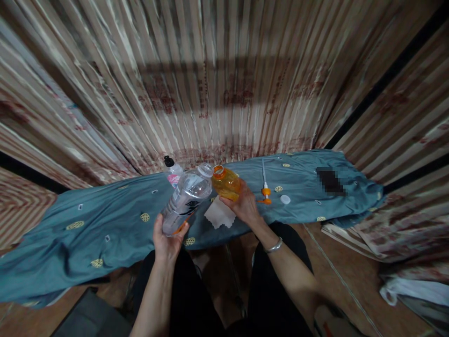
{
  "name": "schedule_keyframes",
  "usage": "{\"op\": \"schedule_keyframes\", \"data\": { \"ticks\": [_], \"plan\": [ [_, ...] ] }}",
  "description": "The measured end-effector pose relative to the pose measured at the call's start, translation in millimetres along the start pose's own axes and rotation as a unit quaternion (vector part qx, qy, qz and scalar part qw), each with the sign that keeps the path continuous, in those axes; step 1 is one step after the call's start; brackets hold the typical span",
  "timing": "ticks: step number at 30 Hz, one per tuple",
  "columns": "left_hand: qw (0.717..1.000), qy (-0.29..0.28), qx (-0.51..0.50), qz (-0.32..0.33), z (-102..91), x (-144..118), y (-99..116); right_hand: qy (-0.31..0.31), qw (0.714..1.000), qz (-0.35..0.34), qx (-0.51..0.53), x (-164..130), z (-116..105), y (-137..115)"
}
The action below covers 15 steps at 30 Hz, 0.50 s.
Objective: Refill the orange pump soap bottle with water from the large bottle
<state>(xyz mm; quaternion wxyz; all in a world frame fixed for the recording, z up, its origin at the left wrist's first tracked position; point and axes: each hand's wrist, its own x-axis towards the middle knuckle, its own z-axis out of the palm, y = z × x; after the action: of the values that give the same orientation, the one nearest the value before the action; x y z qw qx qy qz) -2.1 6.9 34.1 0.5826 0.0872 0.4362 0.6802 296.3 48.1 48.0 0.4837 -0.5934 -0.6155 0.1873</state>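
Note:
My left hand (169, 241) is wrapped round the lower part of a large clear plastic bottle (187, 196), which is uncapped and tilted to the right. My right hand (245, 203) grips an orange see-through bottle (227, 183) near its base; its open neck leans left, beside the mouth of the clear bottle. Whether the two rims touch, I cannot tell. Under the bottles lies a pale piece of paper or cloth (220, 214). Right of my right hand are an orange pump top (266, 193) with a long white tube and a white round cap (285, 199).
Behind the clear bottle stands a smaller bottle with a black cap (169, 161). A blue-green patterned cloth (122, 220) covers the narrow table. Toward the right end lies a dark pixelated object (330, 181). Striped curtains (224, 84) hang close behind and at both sides.

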Motion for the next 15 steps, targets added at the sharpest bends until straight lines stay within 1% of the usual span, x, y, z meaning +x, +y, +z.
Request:
{"op": "schedule_keyframes", "data": {
  "ticks": [9, 15],
  "plan": [
    [0.999, -0.012, 0.026, 0.029, -4.7, -5, 9, -0.024, 1.0, 0.008, 0.018, -7, 11, -3],
    [0.997, -0.008, 0.041, 0.058, -5.0, -9, 15, -0.041, 0.999, 0.022, 0.028, -14, 19, -1]
  ]
}}
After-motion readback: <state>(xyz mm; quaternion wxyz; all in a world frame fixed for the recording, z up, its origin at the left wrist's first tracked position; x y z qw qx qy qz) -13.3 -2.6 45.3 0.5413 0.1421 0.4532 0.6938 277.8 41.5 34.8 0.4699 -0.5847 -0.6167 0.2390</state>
